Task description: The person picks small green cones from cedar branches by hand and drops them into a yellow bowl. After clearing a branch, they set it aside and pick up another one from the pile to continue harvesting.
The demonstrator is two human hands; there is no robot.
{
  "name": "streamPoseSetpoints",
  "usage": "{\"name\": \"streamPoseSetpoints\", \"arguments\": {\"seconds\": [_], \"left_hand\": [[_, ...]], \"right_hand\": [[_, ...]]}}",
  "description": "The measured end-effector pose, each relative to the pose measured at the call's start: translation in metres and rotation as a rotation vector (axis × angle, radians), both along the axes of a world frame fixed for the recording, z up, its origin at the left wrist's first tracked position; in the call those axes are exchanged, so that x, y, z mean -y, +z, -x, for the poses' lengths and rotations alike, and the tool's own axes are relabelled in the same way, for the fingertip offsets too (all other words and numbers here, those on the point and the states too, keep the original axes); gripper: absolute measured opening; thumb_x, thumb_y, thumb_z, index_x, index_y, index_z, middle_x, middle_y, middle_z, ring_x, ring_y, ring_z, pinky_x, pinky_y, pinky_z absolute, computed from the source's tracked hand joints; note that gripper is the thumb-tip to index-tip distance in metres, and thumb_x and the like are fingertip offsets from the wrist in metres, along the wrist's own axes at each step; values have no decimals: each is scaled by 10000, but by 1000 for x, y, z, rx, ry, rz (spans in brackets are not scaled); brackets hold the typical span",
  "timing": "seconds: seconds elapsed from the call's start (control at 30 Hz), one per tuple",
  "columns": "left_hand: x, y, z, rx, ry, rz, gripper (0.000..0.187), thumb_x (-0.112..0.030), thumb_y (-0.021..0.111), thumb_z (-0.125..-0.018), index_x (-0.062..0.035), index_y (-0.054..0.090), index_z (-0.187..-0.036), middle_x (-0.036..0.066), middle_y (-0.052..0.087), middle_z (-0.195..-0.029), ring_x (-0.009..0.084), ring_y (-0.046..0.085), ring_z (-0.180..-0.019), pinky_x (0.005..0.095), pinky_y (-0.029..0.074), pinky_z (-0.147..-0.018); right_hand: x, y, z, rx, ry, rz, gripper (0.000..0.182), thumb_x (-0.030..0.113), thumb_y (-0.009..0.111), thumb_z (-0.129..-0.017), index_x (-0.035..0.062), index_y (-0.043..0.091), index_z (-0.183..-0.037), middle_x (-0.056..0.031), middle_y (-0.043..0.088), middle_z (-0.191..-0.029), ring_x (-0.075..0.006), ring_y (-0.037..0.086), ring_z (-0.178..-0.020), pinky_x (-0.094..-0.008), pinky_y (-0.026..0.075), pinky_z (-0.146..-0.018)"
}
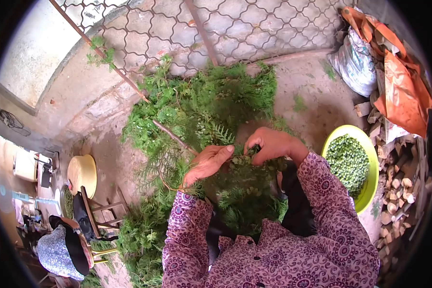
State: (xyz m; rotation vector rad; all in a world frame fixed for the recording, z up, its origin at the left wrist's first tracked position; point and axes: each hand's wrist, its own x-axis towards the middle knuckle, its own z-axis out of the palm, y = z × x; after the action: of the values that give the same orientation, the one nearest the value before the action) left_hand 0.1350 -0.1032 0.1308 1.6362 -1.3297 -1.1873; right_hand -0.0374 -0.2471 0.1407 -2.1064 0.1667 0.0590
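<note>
Green leafy branches [192, 103] lie heaped in front of me and over my lap. My left hand [209, 164] is curled round a leafy sprig [170, 175], its thumb pointing right. Just to its right, my right hand [271, 145] has thumb and fingertips pinched together above the foliage; small dark green bits show at the fingertips, too small to name. To the right of my right arm stands a yellow-green basin [373, 165] holding many small green pieces [348, 163].
A metal lattice [211, 36] borders the far side. Stacked firewood [396, 192], a white sack [355, 65] and an orange bag [403, 96] stand at the right. At the left are a wooden chair [98, 211], a round yellow tub [83, 176] and another person [62, 249].
</note>
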Motion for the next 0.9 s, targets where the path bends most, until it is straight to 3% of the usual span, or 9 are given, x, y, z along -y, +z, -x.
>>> {"name": "streamPoseSetpoints", "arguments": {"seconds": [0.1, 0.2, 0.3, 0.37, 0.5, 0.53, 0.63, 0.73, 0.9], "left_hand": [[2, 6, 2, -146, 38, -123, 327, -311, 511, -877, 7, 587, -871, 3, 537, -705, 80, 466, -624, 238, 397, -552], [5, -2, -1, -243, 118, -108, 198, -205, 538, -855, -15, 593, -859, -25, 521, -653, 66, 477, -558, 218, 398, -501], [6, -4, -4, -279, 212, -89, 163, -164, 556, -837, -10, 601, -866, -24, 525, -663, 71, 481, -550, 217, 406, -503], [8, -8, -4, -289, 286, -69, 156, -150, 552, -834, -5, 594, -874, -16, 528, -664, 73, 484, -545, 215, 403, -495], [19, -28, -5, -575, 578, -5, 159, -123, 534, -835, 10, 569, -915, 10, 545, -674, 85, 491, -522, 208, 394, -468], [22, -31, -5, -645, 577, 22, 172, -125, 524, -838, 13, 553, -938, 35, 563, -683, 97, 507, -525, 207, 389, -453], [24, -24, -6, -622, 553, -9, 166, -132, 519, -839, 5, 558, -923, 57, 578, -717, 111, 524, -546, 214, 393, -456], [33, -39, -11, -788, 620, 151, 176, -165, 538, -842, -2, 558, -907, 77, 587, -754, 134, 532, -576, 238, 400, -468], [38, -33, -6, -939, 682, 170, 237, -217, 594, -819, -6, 550, -915, 60, 576, -760, 153, 524, -629, 288, 420, -548]], "right_hand": [[9, -7, -1, -24, -38, -4, 344, 155, 661, -586, -9, 592, -881, -84, 581, -685, -111, 514, -615, -280, 409, -564], [24, -16, 1, 287, -106, 129, 411, 160, 690, -608, 16, 581, -978, -56, 601, -701, -147, 531, -649, -297, 421, -595], [36, 2, 13, 432, -409, -58, 497, 179, 677, -654, 22, 523, -1100, 12, 556, -688, -116, 458, -513, -268, 387, -473], [37, 18, 28, 271, -623, -756, 508, 132, 634, -731, 19, 442, -1188, 55, 453, -642, -54, 387, -498, -203, 327, -437], [10, 14, 16, 206, -448, -611, 440, 198, 558, -816, 67, 423, -1214, 59, 395, -653, -22, 311, -489, -175, 272, -417], [4, 17, 13, 161, -404, -405, 365, 188, 523, -825, 59, 469, -1162, 5, 495, -717, -56, 437, -569, -209, 377, -499], [-6, -9, -6, 297, -343, -6, 320, 162, 512, -811, 28, 499, -1101, -98, 583, -876, -161, 560, -765, -284, 447, -672], [-9, -7, -11, 157, -318, 59, 314, 148, 506, -797, -5, 500, -1072, -167, 574, -1015, -254, 553, -947, -329, 426, -804], [-9, -9, -17, 172, -410, 117, 334, 138, 502, -785, -3, 487, -1087, -188, 573, -979, -304, 568, -897, -348, 437, -783]]}}
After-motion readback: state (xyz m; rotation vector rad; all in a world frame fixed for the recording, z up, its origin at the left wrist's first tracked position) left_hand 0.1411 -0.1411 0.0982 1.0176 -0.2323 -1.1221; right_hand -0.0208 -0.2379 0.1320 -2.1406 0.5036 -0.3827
